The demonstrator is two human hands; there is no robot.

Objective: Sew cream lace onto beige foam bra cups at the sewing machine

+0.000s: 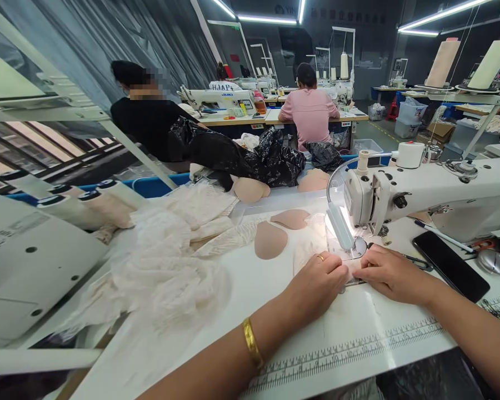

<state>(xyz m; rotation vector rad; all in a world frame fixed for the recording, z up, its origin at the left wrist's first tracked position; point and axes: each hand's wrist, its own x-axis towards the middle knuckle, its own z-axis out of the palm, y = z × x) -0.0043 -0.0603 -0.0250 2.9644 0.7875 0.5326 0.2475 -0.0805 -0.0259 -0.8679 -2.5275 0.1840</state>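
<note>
My left hand (321, 280) is closed on a piece of pale fabric (302, 253) just in front of the sewing machine (425, 189). Its fingertips are pinched together at the cloth's near edge. Close beside it, my right hand (394, 274) has bent fingers pressed together on the same fabric, near the needle area. The machine's lamp (340, 226) lights that spot, and the fingers partly hide the cloth. Two beige bra cups, one upright-looking cup (270, 240) and one flatter cup (290, 219), lie to the left of the fabric.
A heap of cream lace fabric (170, 266) covers the table's left side. At right lie a black phone (452, 266) and a silver round object (492, 261). A printed ruler (341, 355) runs along the front edge. Black plastic bags (270, 158) and two seated people are beyond.
</note>
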